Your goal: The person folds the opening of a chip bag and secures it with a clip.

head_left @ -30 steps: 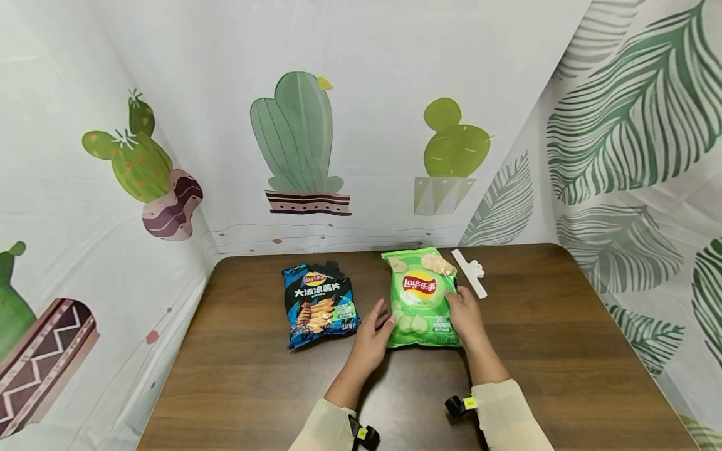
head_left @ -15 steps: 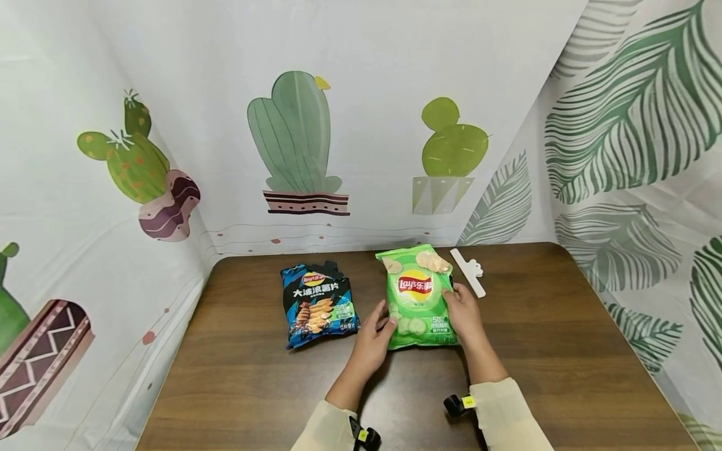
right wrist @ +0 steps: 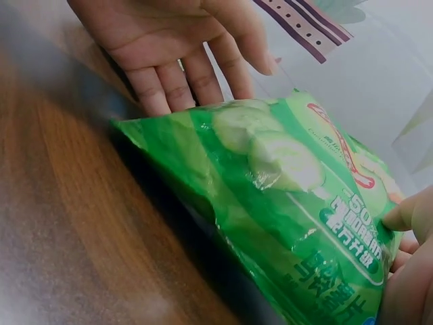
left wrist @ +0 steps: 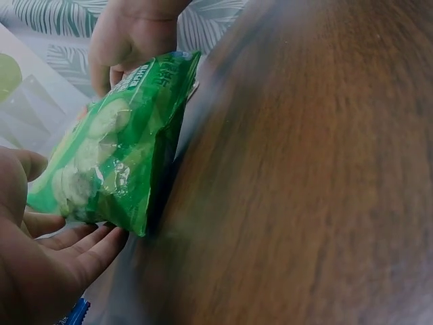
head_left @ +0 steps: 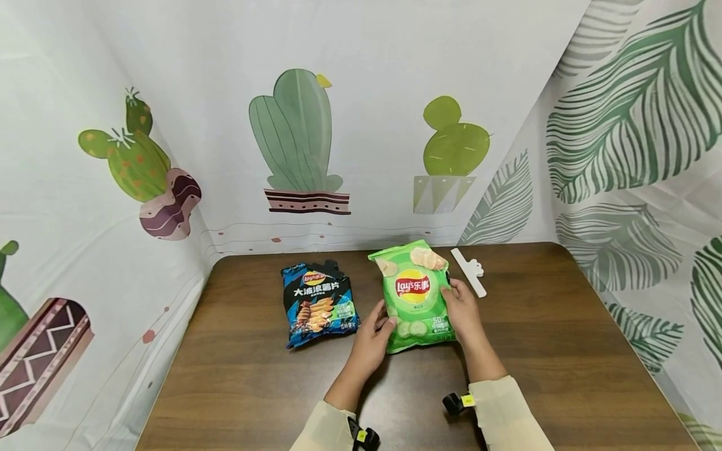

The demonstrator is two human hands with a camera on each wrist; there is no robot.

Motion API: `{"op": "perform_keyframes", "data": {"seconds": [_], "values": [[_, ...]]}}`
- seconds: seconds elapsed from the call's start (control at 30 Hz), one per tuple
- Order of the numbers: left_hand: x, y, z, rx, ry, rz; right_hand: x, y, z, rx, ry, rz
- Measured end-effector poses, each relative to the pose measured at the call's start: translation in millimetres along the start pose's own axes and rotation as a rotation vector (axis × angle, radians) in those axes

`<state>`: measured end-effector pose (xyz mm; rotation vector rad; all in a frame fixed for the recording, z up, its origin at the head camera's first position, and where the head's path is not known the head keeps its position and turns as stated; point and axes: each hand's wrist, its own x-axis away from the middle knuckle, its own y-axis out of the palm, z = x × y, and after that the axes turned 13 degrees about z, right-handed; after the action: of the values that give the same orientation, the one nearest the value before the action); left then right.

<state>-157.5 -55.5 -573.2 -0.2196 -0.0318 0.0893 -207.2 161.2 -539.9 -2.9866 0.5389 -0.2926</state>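
Observation:
A green bag of potato chips [head_left: 415,313] lies between the two hands, its top leaning a little to the left in the head view. My right hand [head_left: 464,308] grips its right edge, thumb on the printed front and fingers behind, as the right wrist view shows. At the lower left edge is my left hand [head_left: 372,338]. In the right wrist view its fairly straight fingers [right wrist: 174,88] touch the bag's side, while the thumb stands apart from it. How far the bag is off the table is hard to tell.
A blue and black chip bag [head_left: 320,307] lies left of the green one, with a black clip [head_left: 329,269] at its top. Beyond the right hand, a white clip [head_left: 470,272] lies on the brown wooden table [head_left: 564,351]. Printed cloth [head_left: 383,125] hangs behind.
The green bag has turned counterclockwise, its top swinging left and its lower left corner dropping toward the person. Both hands stay at its sides, nearly in place.

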Motion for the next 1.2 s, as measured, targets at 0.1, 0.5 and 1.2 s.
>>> {"op": "perform_keyframes", "data": {"seconds": [0.1,0.5,1.2], "values": [[0.8,-1.4,-0.6,0.003,-0.001,0.000,-0.6,1,-1,-0.012,-0.004,-0.005],[2.0,-6.0,6.9,0.050,-0.020,0.007,-1.2,6,-10,-0.048,-0.045,0.001],[-7.2,-33.3,25.1,0.082,0.038,0.205,0.9,7,-24,-0.080,-0.110,-0.060]]}}
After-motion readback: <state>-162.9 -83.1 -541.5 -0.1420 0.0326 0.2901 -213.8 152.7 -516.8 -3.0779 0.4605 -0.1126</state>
